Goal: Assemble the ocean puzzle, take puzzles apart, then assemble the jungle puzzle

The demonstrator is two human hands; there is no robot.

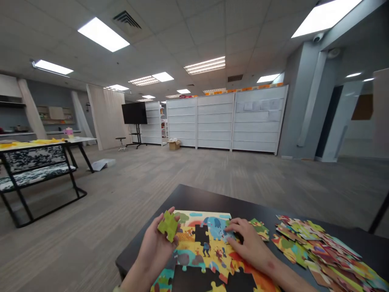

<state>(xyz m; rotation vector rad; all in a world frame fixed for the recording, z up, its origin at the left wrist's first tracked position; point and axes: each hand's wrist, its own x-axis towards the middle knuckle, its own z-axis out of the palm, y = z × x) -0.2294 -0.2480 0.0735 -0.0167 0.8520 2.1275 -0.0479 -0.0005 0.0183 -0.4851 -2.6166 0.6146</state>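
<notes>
Olive-green jigsaw piece [168,226] pinched in the left hand [154,253], above the left side of the part-built puzzle [203,247]; right hand [249,243] open, flat on the puzzle, gripping nothing. Risk: pressing fingers shifting joined pieces, or loose jigsaw pieces [322,251] sliding off the dark table's [194,198] right edge.

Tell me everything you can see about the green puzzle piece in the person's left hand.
The green jigsaw piece is flat and looks like cardboard, mostly plain yellow-green, with rounded knobs on its edges. The left hand holds it tilted in the air, just beside the partly built jigsaw puzzle. Only the hand touches it.
</notes>
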